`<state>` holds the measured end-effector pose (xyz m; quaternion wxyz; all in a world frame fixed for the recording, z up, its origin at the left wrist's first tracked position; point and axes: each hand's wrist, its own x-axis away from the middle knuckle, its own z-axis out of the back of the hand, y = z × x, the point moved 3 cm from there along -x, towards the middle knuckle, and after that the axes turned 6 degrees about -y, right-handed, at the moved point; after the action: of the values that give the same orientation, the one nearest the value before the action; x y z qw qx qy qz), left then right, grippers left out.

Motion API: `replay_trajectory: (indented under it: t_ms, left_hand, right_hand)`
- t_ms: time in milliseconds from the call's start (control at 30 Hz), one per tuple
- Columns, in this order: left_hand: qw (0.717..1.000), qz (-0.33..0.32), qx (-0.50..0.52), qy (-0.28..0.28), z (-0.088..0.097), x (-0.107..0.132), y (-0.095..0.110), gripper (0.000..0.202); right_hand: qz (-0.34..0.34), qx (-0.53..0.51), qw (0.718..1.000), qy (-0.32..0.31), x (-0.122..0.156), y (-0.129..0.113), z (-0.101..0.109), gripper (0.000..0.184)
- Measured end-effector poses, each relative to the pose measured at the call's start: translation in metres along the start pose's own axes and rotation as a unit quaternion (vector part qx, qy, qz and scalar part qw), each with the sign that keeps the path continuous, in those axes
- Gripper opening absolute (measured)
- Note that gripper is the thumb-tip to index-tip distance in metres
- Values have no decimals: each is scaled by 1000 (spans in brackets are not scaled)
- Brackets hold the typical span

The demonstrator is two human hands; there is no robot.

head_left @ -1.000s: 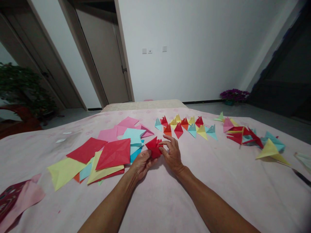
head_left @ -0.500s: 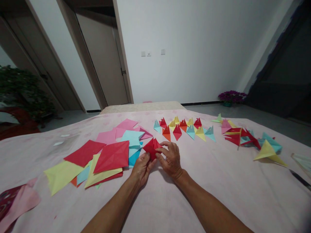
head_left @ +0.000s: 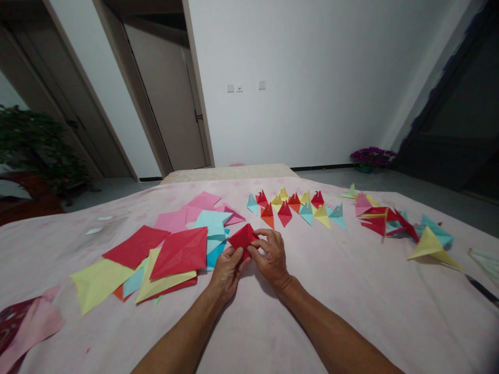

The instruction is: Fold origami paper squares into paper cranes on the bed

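Observation:
A small folded piece of red origami paper [head_left: 242,238] is held up above the table between both hands. My left hand [head_left: 227,267] pinches its lower left edge, thumb on the near face. My right hand [head_left: 272,255] grips its right side between thumb and fingers. Left of my hands lie loose sheets in several colours, among them a red sheet [head_left: 181,250] on top, a light blue sheet [head_left: 210,221] and a pink sheet [head_left: 171,220]. Beyond my right hand stand rows of folded paper cranes, with a red crane [head_left: 285,212] and an orange crane [head_left: 267,212] nearest.
A pink patterned tablecloth [head_left: 331,301] covers the table. On the right lies a heap of folded paper pieces, with a yellow piece [head_left: 431,246] in front and a dark slim object [head_left: 481,288] beside it. A pink cloth [head_left: 42,322] lies at the left edge.
The red paper's upper points have come together into one flatter diamond shape between my fingers. Both hands stay in nearly the same place, and the other papers have not moved.

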<state>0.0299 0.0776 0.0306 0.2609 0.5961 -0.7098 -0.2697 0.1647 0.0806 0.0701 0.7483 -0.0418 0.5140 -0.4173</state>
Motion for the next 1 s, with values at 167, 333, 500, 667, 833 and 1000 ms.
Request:
replay_trajectory:
  t_ms: [167, 333, 500, 667, 833, 1000]
  left_hand:
    - [1000, -11, -15, 21, 3, -2, -1, 34]
    - [999, -15, -24, 21, 5, -3, -2, 33]
    - [999, -14, -36, 16, 4, -3, -2, 35]
    - [998, -8, -57, 22, -1, -1, 0, 42]
    - [996, -17, -74, 40, -2, 2, 0, 47]
    - [990, -42, -125, 50, 1, 1, -3, 48]
  right_hand:
    - [-50, -27, 998, 30, -1, 4, -1, 14]
    - [-78, -25, 996, 31, -1, 6, -3, 11]
    - [-121, -58, 990, 43, 0, 10, -8, 2]
    - [-146, -85, 985, 45, 2, 11, -9, 6]
    - [-121, -83, 989, 37, 1, 5, -8, 7]
    - [-124, -72, 989, 41, -1, 2, -7, 9]
